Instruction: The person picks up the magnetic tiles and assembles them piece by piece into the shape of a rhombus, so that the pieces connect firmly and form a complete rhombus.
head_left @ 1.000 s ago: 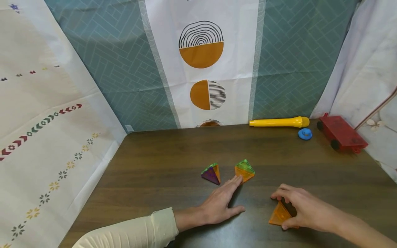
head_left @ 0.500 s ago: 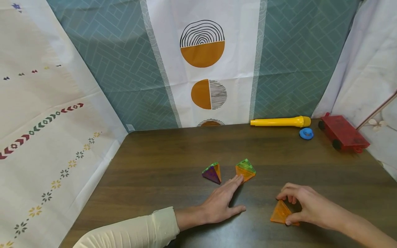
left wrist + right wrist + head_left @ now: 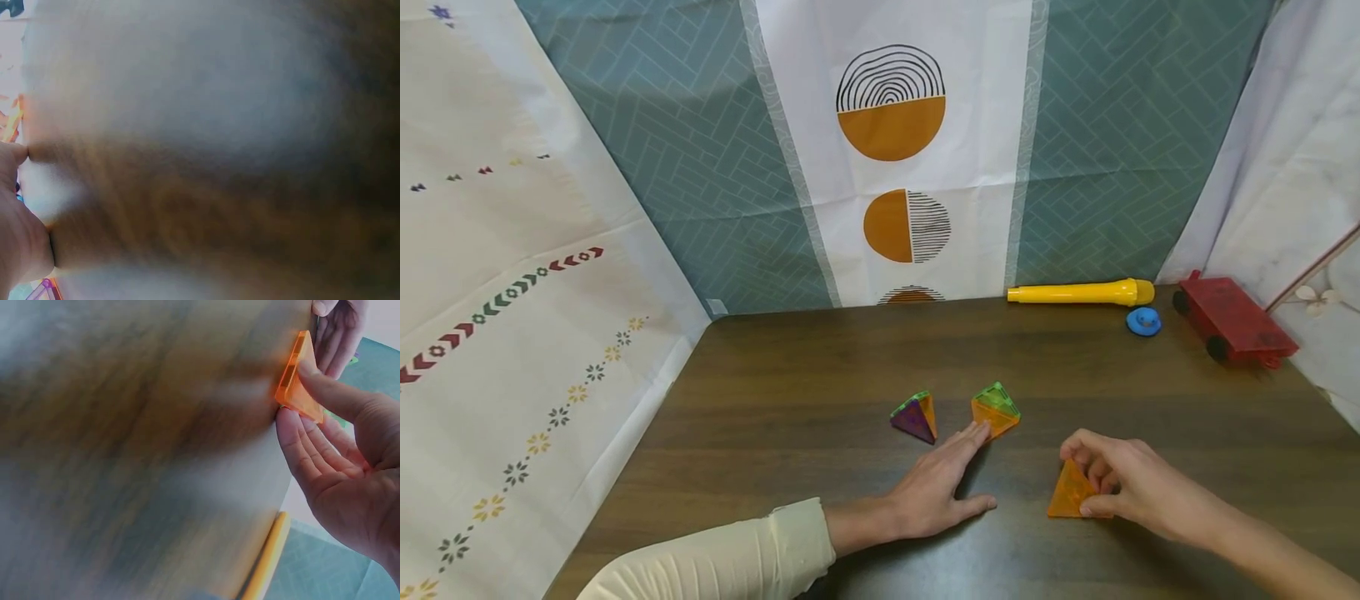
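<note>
Orange triangular tile (image 3: 1063,498), translucent and apparently plastic, was in the right hand (image 3: 1138,483) in the head view, toward the right edge of the tabletop (image 3: 797,358) and well apart from its far edge. The thumb pressed near its base while the bent fingers met its tip. The left hand (image 3: 932,487) lay with fingers extended, fingertips touching the green-and-orange tile shape (image 3: 997,403); a purple, green and orange tile shape (image 3: 915,417) sat near it. Along the far edge lay a yellow toy microphone (image 3: 1078,293), a blue toy duck (image 3: 1144,322) just in front, and a red toy wagon (image 3: 1236,321) by the far right corner.

The left wrist view caught mostly blurred tabletop and part of that hand.

In the right wrist view, the thumb pinched the tile against the fingers. It probably handled light, stiff and somewhat slick, best held by opposite borders; whether it lay quite flat could not be told.
</note>
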{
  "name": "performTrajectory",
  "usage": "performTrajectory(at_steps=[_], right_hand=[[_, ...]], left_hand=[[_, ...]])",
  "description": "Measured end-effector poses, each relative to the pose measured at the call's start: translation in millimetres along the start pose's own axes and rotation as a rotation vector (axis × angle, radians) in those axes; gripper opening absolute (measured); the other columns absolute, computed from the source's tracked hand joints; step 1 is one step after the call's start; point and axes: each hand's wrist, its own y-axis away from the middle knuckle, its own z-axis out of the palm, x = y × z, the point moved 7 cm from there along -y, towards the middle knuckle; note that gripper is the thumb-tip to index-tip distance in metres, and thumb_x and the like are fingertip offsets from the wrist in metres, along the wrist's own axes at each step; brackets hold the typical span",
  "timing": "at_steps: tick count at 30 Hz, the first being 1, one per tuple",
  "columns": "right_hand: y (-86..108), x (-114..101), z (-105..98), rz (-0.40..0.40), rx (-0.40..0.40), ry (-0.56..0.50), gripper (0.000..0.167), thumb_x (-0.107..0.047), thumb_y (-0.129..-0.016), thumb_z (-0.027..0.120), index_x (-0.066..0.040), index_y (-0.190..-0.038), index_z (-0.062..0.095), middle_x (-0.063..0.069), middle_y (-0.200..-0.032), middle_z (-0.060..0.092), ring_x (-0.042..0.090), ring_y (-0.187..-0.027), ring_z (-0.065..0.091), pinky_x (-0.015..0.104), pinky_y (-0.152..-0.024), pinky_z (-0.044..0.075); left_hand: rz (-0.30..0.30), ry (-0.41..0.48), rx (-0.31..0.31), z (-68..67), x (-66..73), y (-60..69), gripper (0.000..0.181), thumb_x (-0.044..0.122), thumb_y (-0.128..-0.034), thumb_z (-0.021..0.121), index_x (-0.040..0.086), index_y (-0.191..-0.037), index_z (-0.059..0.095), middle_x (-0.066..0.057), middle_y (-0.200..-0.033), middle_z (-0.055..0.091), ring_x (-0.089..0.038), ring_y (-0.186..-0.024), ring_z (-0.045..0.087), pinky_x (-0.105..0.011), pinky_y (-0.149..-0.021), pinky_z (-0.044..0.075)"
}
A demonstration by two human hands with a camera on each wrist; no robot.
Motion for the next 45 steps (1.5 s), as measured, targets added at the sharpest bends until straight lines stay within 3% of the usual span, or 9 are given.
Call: performTrajectory(at_steps=[8,15,22,34,45], right_hand=[[-13.0,-0.6,-3.7,0.117,0.030,0.046,0.040,-0.005,-0.083,0.090,-0.003,-0.118,0.071,0.002,-0.104,0.072,0.003,-0.081,0.067,0.025,-0.068,0.060],[-29.8,-13.5,-8.9,0.072,0.074,0.063,0.026,-0.002,-0.086,0.087,-0.013,-0.103,0.072,-0.008,-0.095,0.074,0.004,-0.080,0.069,0.025,-0.069,0.060],[-45.9,-22.6,-14.8,0.044,0.116,0.088,0.026,0.001,-0.089,0.083,-0.021,-0.095,0.070,-0.012,-0.091,0.073,0.005,-0.082,0.071,0.028,-0.072,0.061],[-61.8,-23.9,-9.0,0.037,0.206,0.067,0.025,0.003,-0.088,0.084,-0.017,-0.097,0.074,-0.006,-0.097,0.075,0.014,-0.087,0.074,0.043,-0.082,0.064],[-70.8,-23.3,-6.6,0.051,0.267,0.061,0.026,0.007,-0.086,0.084,-0.010,-0.104,0.077,0.001,-0.104,0.076,0.020,-0.092,0.075,0.044,-0.083,0.064]], left_hand=[[-0.002,-0.002,0.001,1.7,0.1,0.2,0.091,0.039,-0.1023,0.073,0.002,-0.168,0.023,-0.016,-0.172,0.026,-0.022,-0.159,0.025,-0.038,-0.127,0.024],[0.003,0.012,0.009,0.3,0.4,-0.3,0.091,0.038,-0.1020,0.074,0.001,-0.168,0.023,-0.017,-0.172,0.026,-0.022,-0.159,0.026,-0.038,-0.127,0.024],[0.004,0.014,0.003,-0.3,-0.7,-2.0,0.090,0.038,-0.1030,0.073,0.001,-0.168,0.023,-0.016,-0.172,0.026,-0.023,-0.159,0.026,-0.038,-0.127,0.024],[0.005,-0.001,-0.004,-0.6,0.5,-1.1,0.091,0.039,-0.1024,0.073,0.001,-0.168,0.023,-0.017,-0.172,0.026,-0.022,-0.159,0.026,-0.038,-0.127,0.024],[0.012,0.003,0.000,-1.1,1.3,0.4,0.091,0.040,-0.1028,0.073,0.000,-0.168,0.022,-0.017,-0.172,0.025,-0.022,-0.159,0.025,-0.040,-0.127,0.025]])
